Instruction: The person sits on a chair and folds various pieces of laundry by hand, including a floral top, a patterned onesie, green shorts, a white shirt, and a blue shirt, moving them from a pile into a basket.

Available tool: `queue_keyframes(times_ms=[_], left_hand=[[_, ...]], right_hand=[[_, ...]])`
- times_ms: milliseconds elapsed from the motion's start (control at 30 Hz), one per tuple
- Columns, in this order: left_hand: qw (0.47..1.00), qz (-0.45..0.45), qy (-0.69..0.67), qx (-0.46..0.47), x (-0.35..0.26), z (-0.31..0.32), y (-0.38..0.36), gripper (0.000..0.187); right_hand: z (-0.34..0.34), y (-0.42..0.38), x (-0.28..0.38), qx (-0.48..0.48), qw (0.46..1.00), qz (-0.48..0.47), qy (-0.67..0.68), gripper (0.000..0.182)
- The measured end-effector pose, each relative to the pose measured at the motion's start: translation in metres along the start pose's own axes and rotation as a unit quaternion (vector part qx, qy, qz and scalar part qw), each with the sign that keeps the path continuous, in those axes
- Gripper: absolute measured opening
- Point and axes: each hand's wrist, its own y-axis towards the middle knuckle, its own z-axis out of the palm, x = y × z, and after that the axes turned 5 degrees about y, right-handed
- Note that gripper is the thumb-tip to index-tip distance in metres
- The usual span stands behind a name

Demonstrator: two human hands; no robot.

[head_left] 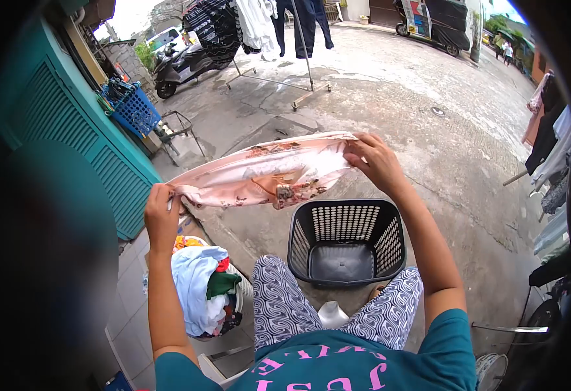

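Note:
A light pink garment [233, 186] with a brown and floral print is stretched between my two hands, out in front of me. My left hand [162, 212] pinches its left end, and my right hand [375, 159] grips the right end with bent fingers. The cloth sags and bunches a little in the middle. Below it, between my knees, stands a black plastic laundry basket [342, 262] with slatted sides and a bare bottom. Beside my left forearm a white basket [245, 290] is heaped with clothes, a light blue piece [194, 280] on top.
A blue basket [134, 109] of hangers stands by the teal louvred door [70, 130]. Ahead, a wheeled metal rack [308, 55] carries hanging clothes, with a parked scooter [187, 68] behind. More laundry [552, 143] hangs along the right side. Two people [507, 51] are far off on the lane.

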Motion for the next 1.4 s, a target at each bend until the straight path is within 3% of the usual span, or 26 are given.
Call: queue_keyframes(times_ms=[67,133,200,267,333,367,400,433,467,533,633,700,733,800,867,900,933,967,1000,1033,1100,1167,1200,1267,1367,1400], left_hand=[[0.996,-0.073,-0.043,0.002,0.024,0.042,-0.003,0.009],[0.994,-0.072,-0.053,-0.06,0.025,0.057,0.008,0.008],[0.987,-0.071,-0.115,-0.084,0.013,0.07,0.019,0.007],[0.976,-0.071,-0.178,-0.101,0.002,0.084,0.025,0.006],[0.814,-0.234,-0.506,-0.165,-0.008,0.096,0.031,0.007],[0.801,-0.262,-0.514,-0.161,-0.012,0.096,0.031,0.009],[0.801,-0.269,-0.511,-0.157,-0.014,0.095,0.028,0.009],[0.797,-0.277,-0.514,-0.156,-0.018,0.089,0.026,0.009],[0.793,-0.284,-0.517,-0.153,-0.021,0.082,0.021,0.009],[0.819,-0.248,-0.495,-0.151,-0.013,0.062,0.01,0.014],[0.78,-0.231,-0.571,-0.108,-0.007,0.018,0.011,0.018],[0.733,-0.252,-0.631,0.013,-0.001,-0.008,0.02,0.022],[0.706,-0.247,-0.663,0.036,0.016,-0.007,0.024,0.027],[0.592,-0.348,-0.722,0.088,0.04,0.03,0.009,0.039],[0.505,-0.448,-0.714,0.188,0.029,0.049,-0.055,0.062],[0.474,-0.475,-0.704,0.233,0.028,0.071,-0.102,0.076],[0.388,-0.532,-0.705,0.264,0.017,0.075,-0.144,0.08],[0.368,-0.552,-0.687,0.295,0.006,0.074,-0.178,0.084],[0.249,-0.539,-0.725,0.348,0.017,0.082,-0.223,0.084],[0.203,-0.574,-0.709,0.357,0.014,0.082,-0.247,0.082],[0.301,-0.59,-0.61,0.435,0.007,0.078,-0.266,0.06],[0.338,-0.587,-0.563,0.473,0.013,0.078,-0.268,0.052],[0.329,-0.612,-0.549,0.464,0.018,0.081,-0.265,0.047],[0.322,-0.636,-0.535,0.453,0.024,0.082,-0.261,0.043],[0.426,-0.586,-0.549,0.417,0.023,0.083,-0.259,0.032],[0.426,-0.587,-0.549,0.416,0.025,0.081,-0.254,0.032]], right_hand=[[0.012,-0.016,-0.023,0.027,0.998,0.015,-0.048,0.023],[0.004,-0.009,-0.04,0.049,0.994,0.022,-0.099,0.023],[0.0,-0.008,-0.048,-0.016,0.994,0.005,-0.112,0.023],[-0.011,-0.007,-0.042,-0.055,0.992,0.078,-0.078,0.02],[-0.013,-0.012,-0.047,-0.107,0.989,0.105,0.017,0.014],[-0.01,-0.015,-0.047,-0.103,0.989,0.106,0.017,0.014],[-0.004,-0.021,-0.047,-0.138,0.951,0.172,0.219,0.013],[0.001,-0.027,-0.044,-0.167,0.866,0.234,0.409,0.012],[0.002,-0.035,-0.038,-0.161,0.863,0.243,0.412,0.012],[-0.008,-0.048,-0.024,-0.14,0.744,0.292,0.584,0.01],[-0.022,-0.045,-0.01,-0.081,0.654,0.262,0.705,0.007],[-0.029,-0.025,0.0,-0.066,0.601,0.271,0.749,0.007],[-0.022,-0.017,-0.006,-0.053,0.573,0.263,0.775,0.01],[0.012,-0.013,-0.003,-0.079,0.578,0.272,0.765,0.026],[0.056,-0.062,0.016,0.05,0.398,0.325,0.856,0.059],[0.086,-0.109,0.021,0.118,0.365,0.423,0.821,0.082],[0.107,-0.155,0.037,0.158,0.305,0.482,0.806,0.083],[0.115,-0.186,0.062,0.169,0.319,0.512,0.779,0.079],[0.119,-0.21,0.077,0.209,0.288,0.553,0.753,0.071],[0.129,-0.243,0.08,0.204,0.239,0.564,0.764,0.065],[0.129,-0.254,0.084,0.207,0.252,0.572,0.753,0.063],[0.131,-0.254,0.081,0.191,0.163,0.577,0.777,0.056],[0.142,-0.263,0.079,0.186,0.194,0.651,0.71,0.045],[0.142,-0.26,0.08,0.27,0.327,0.63,0.651,0.037],[0.138,-0.256,0.087,0.301,0.362,0.639,0.608,0.023],[0.135,-0.251,0.086,0.302,0.362,0.638,0.608,0.023]])
